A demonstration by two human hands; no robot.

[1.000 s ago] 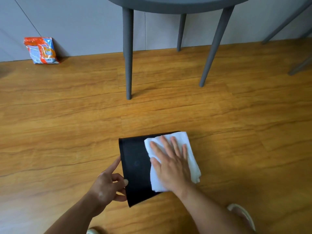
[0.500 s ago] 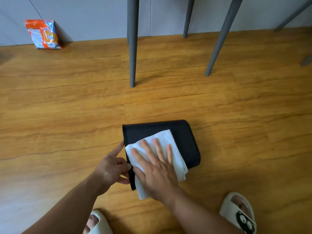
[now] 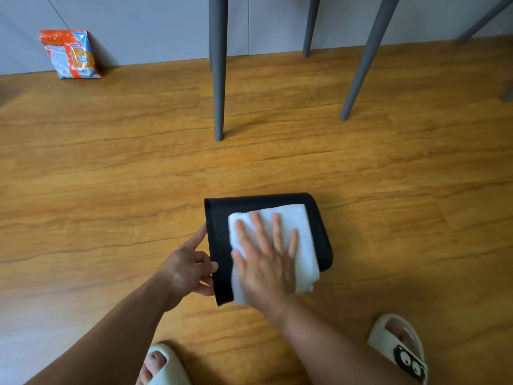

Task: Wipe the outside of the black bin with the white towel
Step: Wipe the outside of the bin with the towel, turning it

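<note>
The black bin (image 3: 219,232) lies on its side on the wooden floor, its rim end to the left. A folded white towel (image 3: 301,232) is spread over its upper side. My right hand (image 3: 268,262) lies flat on the towel with straight, spread fingers, pressing it against the bin. My left hand (image 3: 188,268) grips the bin's left rim, thumb on top, index finger stretched along the edge and the other fingers curled at the opening.
Grey chair legs (image 3: 219,79) stand on the floor just beyond the bin, with more at the right (image 3: 366,59). An orange and blue packet (image 3: 69,54) leans on the grey wall at far left. My feet in pale slippers (image 3: 402,348) are at the bottom.
My right hand swept the towel left across the bin, then back toward the middle. The view tilted downward, bringing my slippers into sight. My left hand stayed at the rim.
</note>
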